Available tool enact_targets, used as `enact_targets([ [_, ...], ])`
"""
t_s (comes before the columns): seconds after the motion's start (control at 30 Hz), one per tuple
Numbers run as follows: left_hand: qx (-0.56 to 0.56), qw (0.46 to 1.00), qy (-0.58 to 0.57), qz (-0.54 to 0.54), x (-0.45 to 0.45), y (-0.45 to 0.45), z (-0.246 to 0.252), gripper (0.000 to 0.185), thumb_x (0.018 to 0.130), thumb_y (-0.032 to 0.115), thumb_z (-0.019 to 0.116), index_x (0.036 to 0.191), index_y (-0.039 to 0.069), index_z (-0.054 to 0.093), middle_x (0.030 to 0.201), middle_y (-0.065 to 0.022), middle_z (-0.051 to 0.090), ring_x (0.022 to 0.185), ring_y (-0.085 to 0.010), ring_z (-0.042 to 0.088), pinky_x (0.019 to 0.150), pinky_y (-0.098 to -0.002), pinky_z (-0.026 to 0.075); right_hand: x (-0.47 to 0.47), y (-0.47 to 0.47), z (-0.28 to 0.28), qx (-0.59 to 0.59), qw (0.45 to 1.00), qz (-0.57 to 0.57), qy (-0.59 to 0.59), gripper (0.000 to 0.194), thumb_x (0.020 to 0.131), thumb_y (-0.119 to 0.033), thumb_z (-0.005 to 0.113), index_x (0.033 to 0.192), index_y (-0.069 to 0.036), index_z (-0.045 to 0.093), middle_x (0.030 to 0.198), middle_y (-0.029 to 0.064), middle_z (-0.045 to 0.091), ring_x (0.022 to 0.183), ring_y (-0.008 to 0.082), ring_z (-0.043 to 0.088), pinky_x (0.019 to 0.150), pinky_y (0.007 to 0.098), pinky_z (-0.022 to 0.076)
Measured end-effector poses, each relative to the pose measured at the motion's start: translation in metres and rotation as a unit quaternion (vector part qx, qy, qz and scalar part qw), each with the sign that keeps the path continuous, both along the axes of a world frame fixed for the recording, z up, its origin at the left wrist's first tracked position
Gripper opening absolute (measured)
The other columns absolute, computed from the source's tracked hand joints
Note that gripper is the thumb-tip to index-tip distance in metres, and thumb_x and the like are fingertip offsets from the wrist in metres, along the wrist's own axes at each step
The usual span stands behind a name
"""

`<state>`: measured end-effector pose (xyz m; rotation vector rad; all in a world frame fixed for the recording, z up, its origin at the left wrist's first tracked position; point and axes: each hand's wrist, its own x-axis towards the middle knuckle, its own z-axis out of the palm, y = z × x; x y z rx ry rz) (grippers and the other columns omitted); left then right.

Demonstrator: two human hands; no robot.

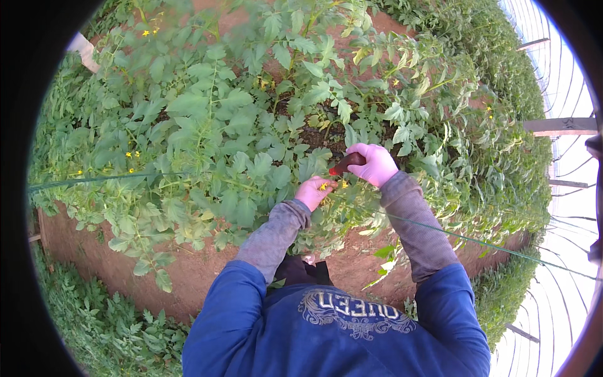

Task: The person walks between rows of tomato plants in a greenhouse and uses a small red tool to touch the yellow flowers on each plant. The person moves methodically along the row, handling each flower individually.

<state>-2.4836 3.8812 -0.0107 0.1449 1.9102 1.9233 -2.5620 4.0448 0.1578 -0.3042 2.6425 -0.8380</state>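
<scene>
My right hand (376, 166), which looks gloved in pale pink, is closed around a small dark brown bottle-like tool (349, 162) with a red tip (333, 171). The tip points down and left, close to the fingers of my left hand (312, 193). Between those fingers is a flower truss of a tomato plant, with one yellow flower (323, 186) at the fingertips. Another yellow flower (344, 184) hangs just below the tool. Whether the red tip touches a blossom cannot be made out. Part of the stalk is hidden behind my left fingers.
Dense tomato foliage (212, 122) surrounds both hands. A green twine (471, 238) runs taut beside my right forearm, and another green twine (94, 180) crosses the left side. Below lies a bare soil path (141, 264). Greenhouse film (570, 160) and a beam (560, 126) stand at the right.
</scene>
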Motion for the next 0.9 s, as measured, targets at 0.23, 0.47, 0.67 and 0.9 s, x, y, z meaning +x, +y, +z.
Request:
enact_targets([
  [0.23,-0.014,1.000,-0.014,-0.014,-0.002,0.002,-0.001,0.021,0.081,0.002,0.063,0.101,0.008,0.069,0.094,-0.0042,0.057,0.092,-0.0132,0.056,0.084,-0.0241,0.043,0.009,0.004,0.004,0.032,0.996,0.049,0.067,0.035,0.064,-0.021,0.071,0.097,-0.011,0.063,0.078,0.0131,0.064,0.077,0.0316,0.062,0.073,0.0388,0.0497],
  [0.47,-0.083,0.990,-0.074,0.091,-0.005,-0.023,-0.004,0.033,0.081,0.009,0.064,0.113,0.001,0.060,0.094,-0.0037,0.064,0.079,-0.0098,0.057,0.074,-0.0227,0.047,0.071,0.089,0.042,-0.348,0.898,-0.252,0.097,0.034,0.075,-0.004,0.069,0.107,-0.004,0.057,0.098,0.0035,0.062,0.088,0.0124,0.058,0.081,0.0263,0.0476],
  [0.67,-0.069,0.961,-0.064,0.262,0.052,-0.086,0.067,0.031,0.089,0.030,0.056,0.114,0.012,0.062,0.096,0.0016,0.063,0.068,-0.0048,0.051,0.060,-0.0185,0.040,0.288,0.276,0.087,-0.518,0.720,-0.399,0.233,0.039,0.080,-0.014,0.063,0.115,0.001,0.051,0.105,0.0133,0.061,0.098,0.0242,0.058,0.092,0.0385,0.0429],
  [0.9,-0.112,0.953,-0.071,0.271,0.184,0.059,0.147,0.017,0.089,0.021,0.054,0.097,0.013,0.068,0.069,0.0042,0.054,0.057,-0.0045,0.044,0.050,-0.0186,0.036,0.588,0.413,0.024,-0.484,0.540,-0.636,0.263,0.034,0.080,-0.018,0.064,0.110,-0.007,0.055,0.105,0.0031,0.058,0.092,0.0154,0.054,0.075,0.0292,0.0439],
])
